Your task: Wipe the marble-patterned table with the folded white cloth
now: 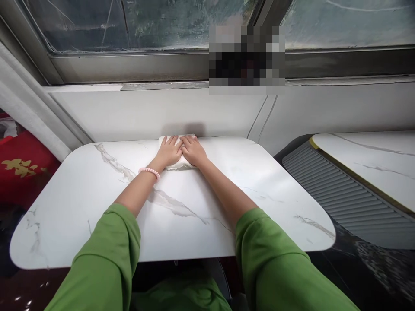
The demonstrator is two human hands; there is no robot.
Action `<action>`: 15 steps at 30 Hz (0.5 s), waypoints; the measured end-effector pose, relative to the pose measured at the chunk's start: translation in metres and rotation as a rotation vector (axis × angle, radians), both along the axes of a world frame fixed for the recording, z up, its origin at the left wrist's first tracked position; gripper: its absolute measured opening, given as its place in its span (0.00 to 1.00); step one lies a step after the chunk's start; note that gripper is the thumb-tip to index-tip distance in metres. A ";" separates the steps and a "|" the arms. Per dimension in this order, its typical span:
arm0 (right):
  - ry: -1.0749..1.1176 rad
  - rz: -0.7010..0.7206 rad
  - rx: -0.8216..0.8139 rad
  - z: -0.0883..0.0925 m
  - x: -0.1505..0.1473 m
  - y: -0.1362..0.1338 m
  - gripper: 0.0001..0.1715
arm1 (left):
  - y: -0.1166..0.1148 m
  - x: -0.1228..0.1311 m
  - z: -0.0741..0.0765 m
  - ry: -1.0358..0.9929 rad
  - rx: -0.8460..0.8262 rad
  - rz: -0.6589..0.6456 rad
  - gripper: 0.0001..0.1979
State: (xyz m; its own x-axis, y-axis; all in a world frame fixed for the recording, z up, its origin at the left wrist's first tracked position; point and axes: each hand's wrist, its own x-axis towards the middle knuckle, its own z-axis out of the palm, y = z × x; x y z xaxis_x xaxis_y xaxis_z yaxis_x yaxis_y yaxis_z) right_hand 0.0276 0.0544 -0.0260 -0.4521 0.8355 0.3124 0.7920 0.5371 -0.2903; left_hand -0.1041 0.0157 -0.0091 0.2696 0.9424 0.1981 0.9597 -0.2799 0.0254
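Bottom of frame: your green sleeves, both arms stretched forward. Pink bracelet on your left wrist. White marble table fills the middle. At its far edge, centre of frame: folded white cloth, just beside the wall. Your left hand and right hand lie flat on it, palms down, side by side and touching. Upper frame: window. Right edge: second table.

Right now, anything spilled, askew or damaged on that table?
Nothing stands out. The left hand and right hand lie flat on a white cloth at the far edge of the table. The grey streaks are its marble pattern, not cracks. Only the window glass above looks streaked.
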 end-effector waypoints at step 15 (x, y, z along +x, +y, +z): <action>-0.101 0.240 0.090 0.003 0.027 -0.236 0.32 | -0.247 0.007 0.007 0.029 -0.015 -0.055 0.27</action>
State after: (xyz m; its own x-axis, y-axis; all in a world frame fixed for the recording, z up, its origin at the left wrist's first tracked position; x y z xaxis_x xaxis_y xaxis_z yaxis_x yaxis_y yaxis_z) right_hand 0.0541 -0.1815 -0.0226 -0.6666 0.6713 0.3240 0.6612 0.7332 -0.1589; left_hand -0.0968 -0.2310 -0.0023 0.3260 0.9289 0.1755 0.9434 -0.3316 0.0028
